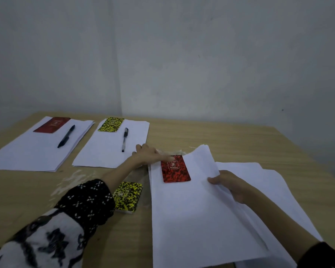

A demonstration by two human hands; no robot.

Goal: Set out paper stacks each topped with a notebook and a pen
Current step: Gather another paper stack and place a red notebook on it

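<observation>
Paper stack number three (197,209) sits at the near right of the table (211,136), and that's where both our hands are. Our left hand (149,154) reaches over its top left corner with fingers (166,158) stretched out fairly straight, tips touching the top edge of the red-and-black notebook (175,169) that lies flat on the upper part of the stack. Our right hand (230,183) pinches the right edge of the stack, thumb on top and the other fingers underneath, lifting that side a bit off more loose sheets (275,182) spread out below it.

Just left of the stack, partly under our patterned left sleeve (85,202), there's a yellow-and-black notebook (128,196) lying on the bare wood.

Farther back on the left, two finished sets: a middle stack (108,151) with a yellow notebook (111,124) and a pen (125,139), and a far-left stack (33,149) with a dark red notebook (51,124) and a black pen (66,135).
</observation>
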